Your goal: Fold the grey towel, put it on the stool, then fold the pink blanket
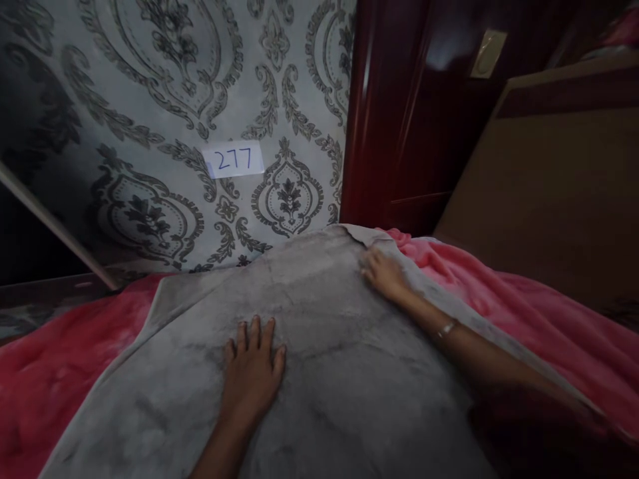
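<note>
See grey blanket (329, 392) spread wide, near side cut off by the frame. See patterned wall (279, 100), its left lost in shadow, and brown panel (554, 179), cropped at right. See pink cloth (499, 293) mostly hidden under the blanket. Have left hand (253, 379) flat on the blanket, fingers spread, gripping nothing; have right hand (384, 273), blurred, by its far edge, can't tell whether holding it. Read "277" in blue on white slip (233, 159) on the wall

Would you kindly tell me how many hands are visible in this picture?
2: the left hand lies spread on the grey blanket, and the right hand, slightly blurred, is by the turned-over flap near its far edge. Neither is hidden.
</note>
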`<state>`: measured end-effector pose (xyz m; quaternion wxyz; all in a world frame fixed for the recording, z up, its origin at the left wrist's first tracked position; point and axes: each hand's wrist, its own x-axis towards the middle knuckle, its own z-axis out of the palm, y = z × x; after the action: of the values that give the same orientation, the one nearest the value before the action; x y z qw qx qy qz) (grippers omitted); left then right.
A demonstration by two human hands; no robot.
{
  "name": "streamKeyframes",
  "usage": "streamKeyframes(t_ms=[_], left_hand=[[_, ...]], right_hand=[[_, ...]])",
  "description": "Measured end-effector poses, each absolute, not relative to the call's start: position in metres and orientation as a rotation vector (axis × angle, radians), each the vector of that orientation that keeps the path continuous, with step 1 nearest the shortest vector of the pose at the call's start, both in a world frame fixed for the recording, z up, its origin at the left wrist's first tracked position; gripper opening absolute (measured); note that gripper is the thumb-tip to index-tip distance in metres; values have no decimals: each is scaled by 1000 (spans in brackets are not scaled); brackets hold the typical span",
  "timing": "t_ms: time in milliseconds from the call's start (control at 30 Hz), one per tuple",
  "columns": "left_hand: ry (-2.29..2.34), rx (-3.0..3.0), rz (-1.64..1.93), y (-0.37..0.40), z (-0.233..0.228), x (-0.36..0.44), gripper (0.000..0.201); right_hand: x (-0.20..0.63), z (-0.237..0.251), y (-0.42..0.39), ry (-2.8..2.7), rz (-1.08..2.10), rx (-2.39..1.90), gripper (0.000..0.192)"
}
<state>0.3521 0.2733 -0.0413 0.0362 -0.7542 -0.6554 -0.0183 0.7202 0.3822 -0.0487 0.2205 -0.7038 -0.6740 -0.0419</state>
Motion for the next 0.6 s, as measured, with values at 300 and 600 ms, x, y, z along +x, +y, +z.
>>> streamKeyframes(t_ms=[300, 600], left_hand=[[-1967, -2299, 11, 274, -33, 354, 60], [-1946, -2333, -46, 274, -31, 354, 61]], right_hand=[[771, -41, 324, -1807, 26, -2392, 54], [766, -53, 240, -1865, -7, -2363, 58]])
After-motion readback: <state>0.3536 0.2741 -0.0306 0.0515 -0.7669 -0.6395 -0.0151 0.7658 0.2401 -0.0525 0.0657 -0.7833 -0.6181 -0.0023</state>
